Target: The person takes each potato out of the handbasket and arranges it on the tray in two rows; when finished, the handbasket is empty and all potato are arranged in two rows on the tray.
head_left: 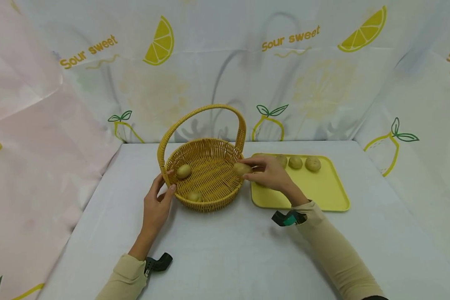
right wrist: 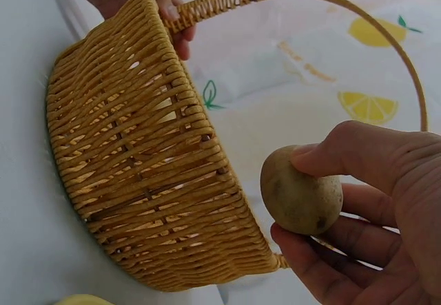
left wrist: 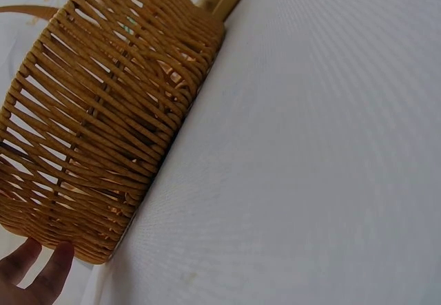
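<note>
Between the thumb and fingers of my right hand (head_left: 271, 173) is a potato (right wrist: 300, 191), pinched at the right rim of the wicker basket (head_left: 210, 177). In the head view this potato overlaps the rim; the right wrist view has it beside the basket's upper edge. My left hand (head_left: 157, 204) grips the basket's left side where the tall handle (head_left: 164, 158) joins the rim. Its fingers (left wrist: 52, 274) show against the weave in the left wrist view. Inside the basket lie two potatoes, one potato (head_left: 183, 171) at the left wall and another potato (head_left: 194, 196) near the front.
Right of the basket lies a yellow tray (head_left: 307, 193). Several potatoes, among them a potato (head_left: 313, 163), sit along its far side, partly hidden by my right hand. A white cloth (head_left: 217, 250) covers the table, and a lemon-print curtain (head_left: 210, 75) hangs behind.
</note>
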`<state>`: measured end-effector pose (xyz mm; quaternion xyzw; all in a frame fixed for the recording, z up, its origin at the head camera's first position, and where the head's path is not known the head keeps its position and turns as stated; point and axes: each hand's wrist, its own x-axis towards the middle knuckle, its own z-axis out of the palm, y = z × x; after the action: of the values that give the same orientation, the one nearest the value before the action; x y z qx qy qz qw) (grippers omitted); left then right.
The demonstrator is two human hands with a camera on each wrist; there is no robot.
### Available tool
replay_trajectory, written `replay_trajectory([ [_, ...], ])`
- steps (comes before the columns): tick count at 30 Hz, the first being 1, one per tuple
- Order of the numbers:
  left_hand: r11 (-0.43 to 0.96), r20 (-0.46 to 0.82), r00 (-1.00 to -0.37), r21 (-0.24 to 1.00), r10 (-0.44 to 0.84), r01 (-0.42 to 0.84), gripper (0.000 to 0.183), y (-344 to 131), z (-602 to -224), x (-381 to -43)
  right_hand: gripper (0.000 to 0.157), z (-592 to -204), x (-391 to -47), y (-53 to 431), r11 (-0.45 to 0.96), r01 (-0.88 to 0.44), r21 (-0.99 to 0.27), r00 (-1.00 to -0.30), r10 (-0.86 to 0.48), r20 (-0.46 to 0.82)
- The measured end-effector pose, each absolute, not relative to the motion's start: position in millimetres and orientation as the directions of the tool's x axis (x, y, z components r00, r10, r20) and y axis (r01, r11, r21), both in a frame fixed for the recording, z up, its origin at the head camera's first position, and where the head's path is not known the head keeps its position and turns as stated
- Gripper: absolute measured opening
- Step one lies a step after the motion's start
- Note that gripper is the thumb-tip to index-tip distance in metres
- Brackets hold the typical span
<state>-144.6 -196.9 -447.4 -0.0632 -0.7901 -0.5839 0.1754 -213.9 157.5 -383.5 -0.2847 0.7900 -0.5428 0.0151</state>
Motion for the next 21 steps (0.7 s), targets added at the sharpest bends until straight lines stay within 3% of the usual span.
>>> replay_trajectory([
  [21,0.296,0.397,-0.913,0.886,-0.091,0.355,0.047,-201,-457,-150,0.044,-384,-206,187,0.278,-0.407,-0.87,-0.87,-0.407,0.278],
])
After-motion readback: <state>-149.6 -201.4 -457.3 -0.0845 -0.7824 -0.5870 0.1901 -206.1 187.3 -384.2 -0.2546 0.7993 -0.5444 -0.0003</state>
